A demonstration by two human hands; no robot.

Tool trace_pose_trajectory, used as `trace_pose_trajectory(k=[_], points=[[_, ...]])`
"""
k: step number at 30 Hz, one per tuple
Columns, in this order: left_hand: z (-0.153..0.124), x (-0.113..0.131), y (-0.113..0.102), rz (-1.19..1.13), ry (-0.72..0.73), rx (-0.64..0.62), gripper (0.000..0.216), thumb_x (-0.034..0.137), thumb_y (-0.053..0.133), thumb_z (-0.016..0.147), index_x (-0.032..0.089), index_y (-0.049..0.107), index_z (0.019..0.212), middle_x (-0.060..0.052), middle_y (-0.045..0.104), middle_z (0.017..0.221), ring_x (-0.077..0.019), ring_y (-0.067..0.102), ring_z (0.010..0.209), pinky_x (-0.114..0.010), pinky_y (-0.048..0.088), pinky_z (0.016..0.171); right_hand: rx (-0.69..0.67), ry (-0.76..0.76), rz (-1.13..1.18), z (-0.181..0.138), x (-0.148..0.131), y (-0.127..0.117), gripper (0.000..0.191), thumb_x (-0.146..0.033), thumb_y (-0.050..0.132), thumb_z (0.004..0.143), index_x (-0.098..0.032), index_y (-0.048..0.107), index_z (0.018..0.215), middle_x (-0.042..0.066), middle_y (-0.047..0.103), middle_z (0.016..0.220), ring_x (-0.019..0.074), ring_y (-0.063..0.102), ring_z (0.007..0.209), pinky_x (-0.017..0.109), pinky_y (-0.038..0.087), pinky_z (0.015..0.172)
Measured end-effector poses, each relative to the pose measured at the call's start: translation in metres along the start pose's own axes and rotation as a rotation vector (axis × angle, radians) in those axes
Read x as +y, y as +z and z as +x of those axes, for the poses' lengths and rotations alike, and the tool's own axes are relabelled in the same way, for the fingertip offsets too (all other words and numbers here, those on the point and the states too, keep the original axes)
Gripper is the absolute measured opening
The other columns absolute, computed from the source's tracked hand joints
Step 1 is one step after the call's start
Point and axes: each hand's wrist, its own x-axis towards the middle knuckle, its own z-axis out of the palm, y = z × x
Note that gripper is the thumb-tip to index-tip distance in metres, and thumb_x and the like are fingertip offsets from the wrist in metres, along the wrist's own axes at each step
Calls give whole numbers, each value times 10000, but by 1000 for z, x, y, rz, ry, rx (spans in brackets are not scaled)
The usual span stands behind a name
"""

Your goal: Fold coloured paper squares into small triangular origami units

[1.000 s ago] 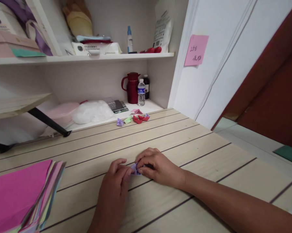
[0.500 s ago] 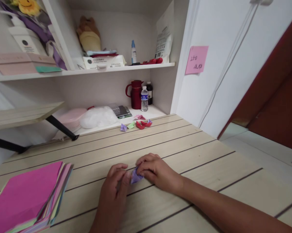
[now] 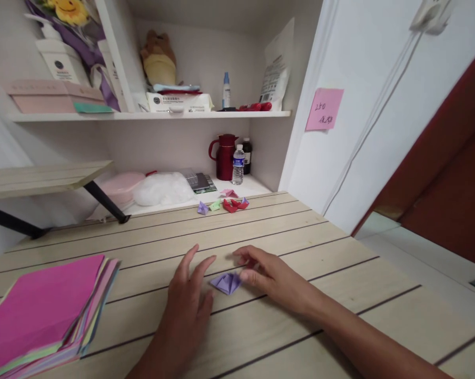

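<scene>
A small folded purple paper piece point(image 3: 226, 282) lies on the wooden table point(image 3: 300, 247) between my hands. My right hand point(image 3: 265, 275) pinches its right edge with thumb and fingertips. My left hand point(image 3: 190, 295) hovers just left of it with fingers stretched out and apart, holding nothing. Several finished folded paper shapes point(image 3: 224, 205) in purple, green, red and pink sit at the table's far edge.
A stack of coloured paper sheets point(image 3: 43, 310), pink on top, lies at the near left. Behind the table are white shelves with a red jug point(image 3: 225, 156), a water bottle point(image 3: 238, 165), a pink lidded box point(image 3: 119, 185) and a white bag point(image 3: 163, 188). A pink sticky note point(image 3: 324, 109) hangs on the wall at right.
My left hand has let go of the purple piece and opened, moving slightly left. The piece now lies unfolded wider on the table, held only by my right hand. The view tilted up.
</scene>
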Motion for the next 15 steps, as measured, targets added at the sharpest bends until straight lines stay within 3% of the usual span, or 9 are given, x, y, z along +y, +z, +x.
trace_pose_trajectory(k=[3, 8, 11, 15], points=[[-1, 1, 1, 6, 71, -101, 607, 139, 554, 846, 336, 389, 1396, -88, 388, 1520, -283, 389, 1390, -576, 391, 1086, 26, 9, -71, -2, 2, 9, 551, -227, 775, 728, -247, 556, 1233, 44, 644, 1133, 213, 602, 949, 332, 471, 831], [2, 4, -2, -11, 78, -134, 397, 240, 518, 912, 302, 472, 1302, -69, 599, 1326, -249, 559, 1223, -508, 477, 1007, 41, -34, -62, 0, 4, 16, 274, -147, 674, 793, -236, 620, 1046, 14, 662, 987, 189, 604, 877, 315, 457, 788], [5, 8, -2, -25, 37, -110, 317, 279, 506, 924, 268, 515, 1241, -78, 635, 1263, -248, 596, 1163, -492, 502, 967, 30, -52, -51, 2, 2, 17, 344, -102, 671, 781, -247, 628, 1090, 9, 681, 1001, 199, 608, 928, 327, 444, 830], [6, 10, 1, -15, -12, -154, 302, 165, 567, 848, 267, 592, 1131, -75, 619, 1288, -271, 593, 1163, -528, 495, 965, 4, -74, -103, 4, 2, 21, 434, -64, 696, 753, -277, 645, 1128, 2, 698, 1011, 213, 609, 963, 366, 411, 899]])
